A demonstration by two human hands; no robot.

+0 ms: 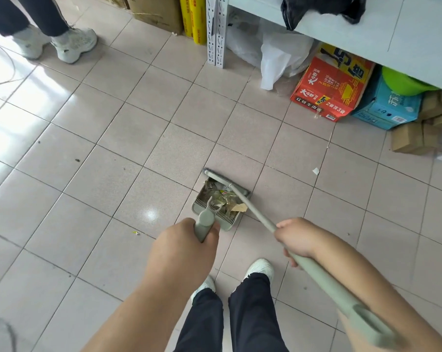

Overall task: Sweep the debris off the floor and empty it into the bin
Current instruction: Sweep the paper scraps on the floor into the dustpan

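Two hands work together over the tiled floor (93, 138): the left hand (189, 240) clenches the dustpan (215, 203) handle to steady it, while the right hand (297, 240) grips the broom (250, 205) pole, its head pressing debris (221, 196) inside.

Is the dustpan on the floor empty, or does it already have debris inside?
It has debris inside. The dustpan holds leaves, wrappers and a brown scrap, with the broom head at its open edge.
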